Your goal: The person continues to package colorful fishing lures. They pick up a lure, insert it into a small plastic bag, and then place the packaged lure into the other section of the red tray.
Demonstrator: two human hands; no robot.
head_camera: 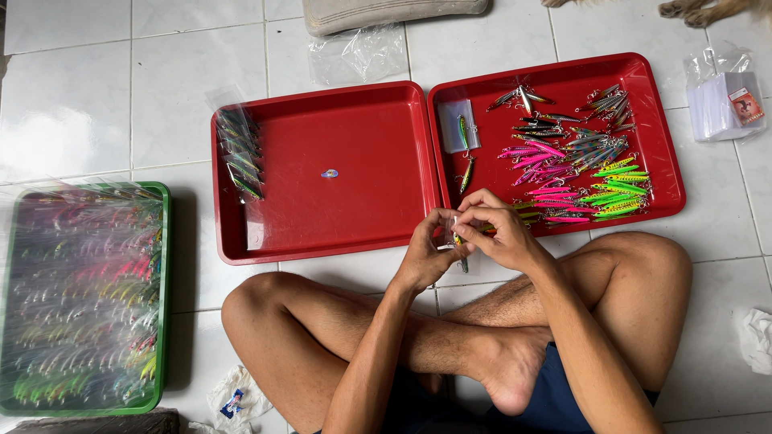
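On the white tile floor, a person sits cross-legged w/ both hands meeting just in front of two red trays. Only one view, from the head cam looking down.

Left hand (424, 255) pinches a small clear sleeve (452, 233); right hand (500, 233) closes fingers on a slim fishing lure (461, 247) that sits partly in that sleeve, its hook end hanging below the hands. Looks to me like the bagging step: lure going into its sleeve, approx halfway in. The next move would call for a steady pinch on the sleeve mouth and care that the hook doesn't snag the plastic.

The lure is narrow, yellowish-green w/ a dark tail; details mostly hidden by fingers.

Right red tray (655, 128) holds loose lures in pink, green and silver groups, plus one bagged lure near its left wall. Left red tray (305, 233) carries a row of bagged lures (239, 153) along its left rim and one tiny piece mid-tray. A green tray (165, 297) of packed lures sits far left. Stack of empty sleeves (724, 104) lies top right.
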